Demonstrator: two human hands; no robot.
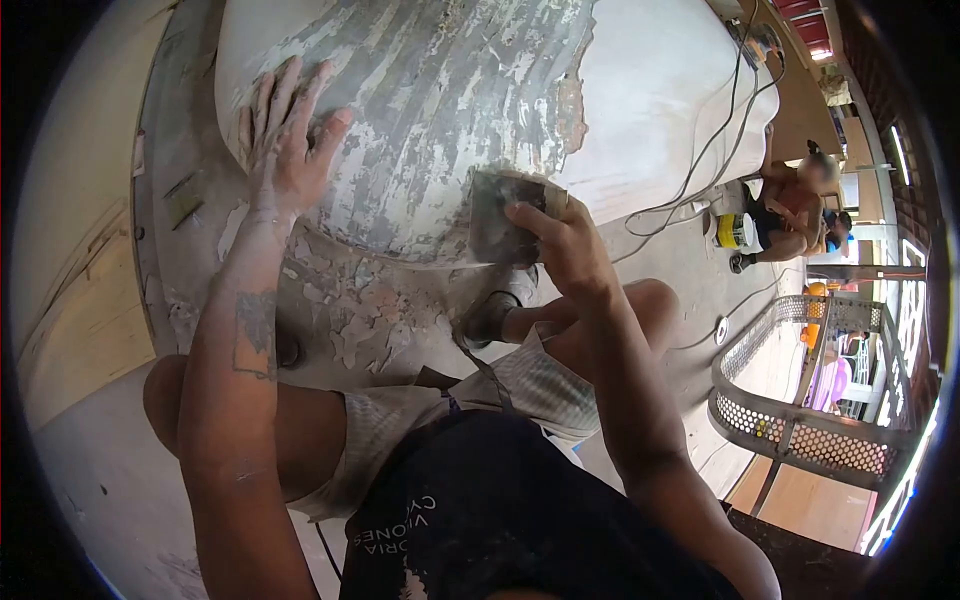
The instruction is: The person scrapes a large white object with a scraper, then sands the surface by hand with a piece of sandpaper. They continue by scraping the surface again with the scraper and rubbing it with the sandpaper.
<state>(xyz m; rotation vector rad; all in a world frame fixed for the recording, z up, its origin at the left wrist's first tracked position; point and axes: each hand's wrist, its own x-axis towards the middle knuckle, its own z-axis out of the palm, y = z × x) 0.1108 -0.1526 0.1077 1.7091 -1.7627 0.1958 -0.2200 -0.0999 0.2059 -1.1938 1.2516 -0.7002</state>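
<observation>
A large rounded white form (pixel 660 110) fills the top of the view, its middle stripped to a patchy grey, streaked surface (pixel 430 120). My left hand (pixel 292 150) lies against the left side of that patch, fingers stretched out and dusted white, holding nothing. In my right hand (pixel 565 235) is a flat, square, dark scraper (pixel 500 215), my thumb pressed on its face. The scraper is at the lower edge of the patch; whether its edge touches cannot be made out. A ragged coating edge (pixel 575 110) runs down the patch's right side.
Peeled flakes (pixel 375 310) litter the floor below the form. Black cables (pixel 690 190) trail from a power tool (pixel 765 40) at upper right. Farther right, a person (pixel 795 200) crouches beside a yellow-labelled bucket (pixel 735 230). A curved perforated metal frame (pixel 830 445) stands at right.
</observation>
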